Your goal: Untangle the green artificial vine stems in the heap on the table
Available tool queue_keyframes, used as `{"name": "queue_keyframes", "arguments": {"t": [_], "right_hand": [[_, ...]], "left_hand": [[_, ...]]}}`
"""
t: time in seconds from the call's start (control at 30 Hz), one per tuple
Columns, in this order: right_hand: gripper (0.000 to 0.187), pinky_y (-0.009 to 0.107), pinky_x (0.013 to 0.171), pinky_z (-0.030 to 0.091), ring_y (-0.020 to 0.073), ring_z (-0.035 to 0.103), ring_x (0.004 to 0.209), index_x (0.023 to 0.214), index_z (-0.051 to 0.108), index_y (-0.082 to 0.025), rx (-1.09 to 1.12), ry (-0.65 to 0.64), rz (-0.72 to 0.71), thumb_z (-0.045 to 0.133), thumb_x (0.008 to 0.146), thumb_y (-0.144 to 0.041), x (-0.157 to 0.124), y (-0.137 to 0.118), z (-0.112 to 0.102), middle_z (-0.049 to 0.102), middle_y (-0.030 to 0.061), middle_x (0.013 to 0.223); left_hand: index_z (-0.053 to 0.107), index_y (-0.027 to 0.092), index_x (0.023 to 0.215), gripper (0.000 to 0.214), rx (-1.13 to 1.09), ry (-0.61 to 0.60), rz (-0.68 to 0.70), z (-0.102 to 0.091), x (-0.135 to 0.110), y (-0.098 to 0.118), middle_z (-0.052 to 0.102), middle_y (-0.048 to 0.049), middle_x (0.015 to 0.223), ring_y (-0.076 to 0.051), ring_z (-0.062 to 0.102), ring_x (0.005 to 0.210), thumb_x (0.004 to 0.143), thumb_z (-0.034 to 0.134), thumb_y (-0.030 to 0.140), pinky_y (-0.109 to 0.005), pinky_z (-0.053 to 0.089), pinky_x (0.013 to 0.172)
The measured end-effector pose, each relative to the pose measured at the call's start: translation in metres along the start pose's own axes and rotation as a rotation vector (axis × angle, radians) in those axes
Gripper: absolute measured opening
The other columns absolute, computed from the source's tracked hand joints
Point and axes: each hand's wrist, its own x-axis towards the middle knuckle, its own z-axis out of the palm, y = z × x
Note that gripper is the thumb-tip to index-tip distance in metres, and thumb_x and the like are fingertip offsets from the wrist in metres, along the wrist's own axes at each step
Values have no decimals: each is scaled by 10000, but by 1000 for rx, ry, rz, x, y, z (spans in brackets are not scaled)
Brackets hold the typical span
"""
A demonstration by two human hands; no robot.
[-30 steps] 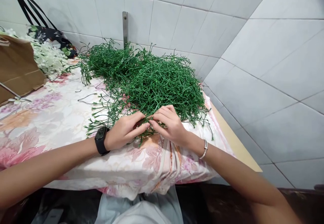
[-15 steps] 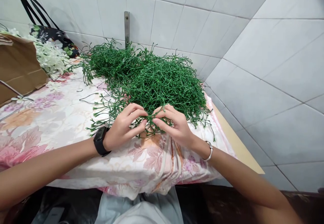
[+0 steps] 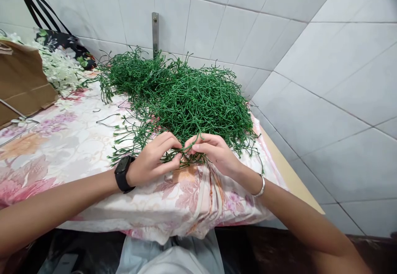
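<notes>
Green stem pinched in your right hand; your left hand beside it, near edge of the table

Compared with half a second ago, your right hand has rolled flatter, thumb now on top, and the green stem shows more plainly between thumb and fingers. Your left hand has dropped slightly, its thumb and forefinger now a narrow gap apart. The green pile looks unchanged, running from the table's far edge toward the middle of its near edge, just beyond your hands.

Hard to read: you cannot tell whether your left fingertips grip the stem's other end or only touch it; loose sprigs behind them confuse the outline. The brown paper and bent metal wire are cut off at the frame's left. White flowers partly cover the dark floral bag, near the table's far edge.

Materials: stems thin, wiry, apparently plastic, with forked tips, tangled into a springy mound. Floral tablecloth soft, gathered in creases at the near edge; a smooth tan board shows along the right edge. Wall tiles pale and glossy.
</notes>
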Motion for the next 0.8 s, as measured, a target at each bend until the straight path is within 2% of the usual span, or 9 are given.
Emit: {"name": "queue_keyframes", "arguments": {"t": [0.17, 0.37, 0.57, 0.7, 0.8], "right_hand": [[94, 255, 635, 400, 88, 510, 624, 643, 534, -136, 15, 1, 29, 527, 712, -199, 0, -1, 1, 550, -1, 639], [78, 222, 540, 321, 57, 421, 548, 627, 484, -135, -16, -27, -8, 499, 698, -161, -1, 0, 2, 472, -32, 580], [173, 202, 485, 250, 29, 347, 503, 563, 443, -134, -63, -13, -48, 557, 687, -173, 0, 5, -1, 364, -64, 546], [155, 191, 475, 249, 23, 344, 497, 616, 467, -135, -117, -43, -44, 566, 711, -207, 1, 5, -2, 365, -68, 557], [154, 191, 500, 283, 31, 383, 531, 630, 477, -134, -247, -74, -81, 541, 738, -223, 0, 4, -2, 406, -53, 596]], "left_hand": [[495, 139, 858, 74, 6, -6, -7, -1, 0, 1, 533, -52, 821, -137, 482, 787, 804, 453, 169, -268, 398, 697], [489, 142, 862, 76, 7, -25, 6, -1, 0, 1, 531, -56, 829, -138, 478, 789, 809, 444, 174, -273, 403, 696], [486, 144, 858, 67, 0, -23, 3, 0, 0, 2, 527, -53, 823, -139, 477, 788, 803, 449, 153, -269, 399, 695], [485, 134, 843, 63, -2, -25, -23, -1, -1, 2, 526, -54, 817, -136, 473, 778, 797, 442, 136, -266, 393, 692], [484, 139, 845, 72, 11, -18, -49, -2, -1, 0, 534, -51, 832, -140, 479, 794, 793, 437, 124, -274, 389, 713]]}}
